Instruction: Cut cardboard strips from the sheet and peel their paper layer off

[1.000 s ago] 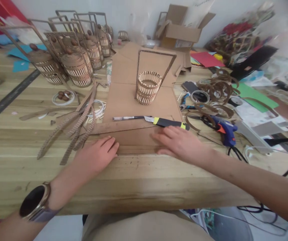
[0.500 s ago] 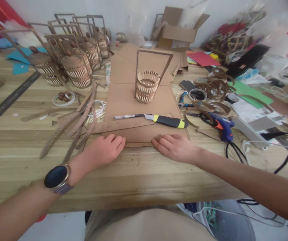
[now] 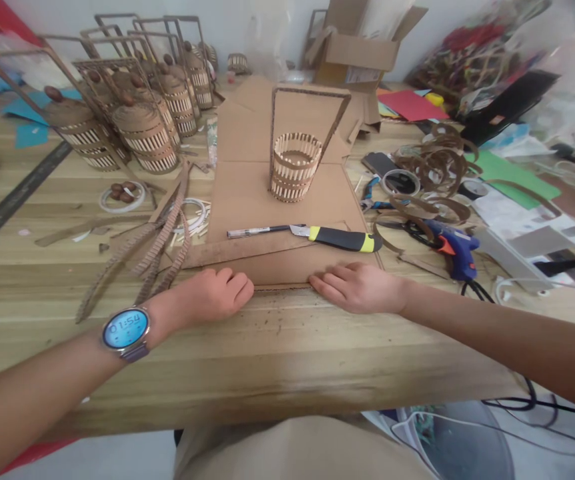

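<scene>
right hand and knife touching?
Apart. The head view shows a thin band of cardboard between the right hand and the knife lying beyond it.

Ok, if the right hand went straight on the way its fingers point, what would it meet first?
Likely the left hand, across the cardboard from the right hand, though its exact height and line are hard to judge from this view.

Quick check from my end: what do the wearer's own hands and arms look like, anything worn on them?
No gloves or sleeves show on either arm. The left hand has a round watch at its wrist: metallic rim, lit blue face, purplish-grey strap. The right hand and wrist show nothing worn.
</scene>
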Action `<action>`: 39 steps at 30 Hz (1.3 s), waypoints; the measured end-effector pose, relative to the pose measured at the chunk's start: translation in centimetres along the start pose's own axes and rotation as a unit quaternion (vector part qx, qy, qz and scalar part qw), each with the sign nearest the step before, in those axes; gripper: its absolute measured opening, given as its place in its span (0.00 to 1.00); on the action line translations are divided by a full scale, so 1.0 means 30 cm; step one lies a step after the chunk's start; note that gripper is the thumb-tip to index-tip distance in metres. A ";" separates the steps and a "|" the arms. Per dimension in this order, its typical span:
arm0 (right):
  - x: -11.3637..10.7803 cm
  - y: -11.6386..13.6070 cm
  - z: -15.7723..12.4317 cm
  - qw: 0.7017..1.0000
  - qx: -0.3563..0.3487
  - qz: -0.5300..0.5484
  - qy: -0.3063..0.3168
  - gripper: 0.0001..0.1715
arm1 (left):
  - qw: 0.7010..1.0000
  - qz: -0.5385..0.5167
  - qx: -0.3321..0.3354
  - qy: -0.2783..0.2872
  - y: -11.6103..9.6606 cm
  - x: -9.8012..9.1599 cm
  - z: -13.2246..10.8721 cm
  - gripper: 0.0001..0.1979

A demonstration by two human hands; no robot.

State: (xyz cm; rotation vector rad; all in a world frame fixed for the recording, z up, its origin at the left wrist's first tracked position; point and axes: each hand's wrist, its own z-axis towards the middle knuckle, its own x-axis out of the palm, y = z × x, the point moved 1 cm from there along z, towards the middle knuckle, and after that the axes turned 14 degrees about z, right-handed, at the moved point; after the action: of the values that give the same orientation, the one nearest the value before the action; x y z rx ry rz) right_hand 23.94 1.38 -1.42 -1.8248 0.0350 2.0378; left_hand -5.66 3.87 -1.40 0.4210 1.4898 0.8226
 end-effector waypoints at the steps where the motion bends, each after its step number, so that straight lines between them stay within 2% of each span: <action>1: 0.002 0.000 -0.001 1.000 0.000 0.000 -0.004 0.12 | 1.000 -0.007 0.000 0.003 -0.001 0.003 0.000 0.11; 5: -0.007 -0.001 -0.003 0.999 0.018 0.037 -0.001 0.13 | 0.998 -0.035 -0.020 0.037 -0.020 -0.020 -0.001 0.13; 7: -0.020 -0.013 -0.002 0.995 0.056 0.079 0.000 0.18 | 0.995 -0.048 -0.054 0.069 -0.043 -0.056 -0.003 0.12; 9: -0.030 -0.041 0.000 0.986 0.141 0.091 -0.015 0.26 | 0.988 -0.062 -0.106 0.089 -0.077 -0.101 -0.008 0.12; 10: -0.032 -0.060 0.000 0.976 0.200 0.085 -0.022 0.27 | 0.984 -0.062 -0.126 0.111 -0.099 -0.122 -0.010 0.15; 12: -0.022 -0.102 0.000 0.948 0.309 0.071 -0.031 0.27 | 0.974 -0.064 -0.146 0.160 -0.149 -0.153 -0.014 0.18; 14: 0.000 -0.138 -0.003 0.927 0.363 0.095 -0.018 0.27 | 0.962 -0.056 -0.191 0.187 -0.200 -0.170 -0.017 0.19; 18: 0.023 -0.161 -0.009 0.928 0.358 0.099 0.008 0.23 | 0.947 -0.054 -0.271 0.167 -0.273 -0.178 -0.011 0.17; 22: -0.035 -0.118 0.029 0.941 0.326 0.092 -0.017 0.24 | 0.926 -0.053 -0.330 0.178 -0.295 -0.187 0.007 0.17; 25: -0.086 -0.061 0.114 0.933 0.314 0.162 0.061 0.19 | 0.916 -0.050 -0.351 0.188 -0.289 -0.207 0.026 0.17; 28: -0.113 -0.017 0.220 0.903 0.299 0.232 0.201 0.16 | 0.912 -0.053 -0.358 0.193 -0.279 -0.224 0.043 0.17; 30: -0.119 -0.005 0.276 0.885 0.300 0.241 0.263 0.16 | 0.908 -0.052 -0.366 0.198 -0.276 -0.227 0.051 0.16; 32: -0.117 -0.003 0.312 0.879 0.295 0.239 0.288 0.16 | 0.905 -0.054 -0.368 0.205 -0.277 -0.224 0.055 0.16; 39: -0.105 -0.001 0.340 0.886 0.274 0.227 0.296 0.16 | 0.901 -0.072 -0.374 0.209 -0.280 -0.216 0.063 0.16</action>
State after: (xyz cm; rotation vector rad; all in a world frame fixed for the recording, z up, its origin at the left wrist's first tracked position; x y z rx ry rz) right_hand 14.49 3.40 3.08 -2.0730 1.1800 1.3947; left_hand -1.24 -5.89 -2.63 -0.4649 1.4296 1.3388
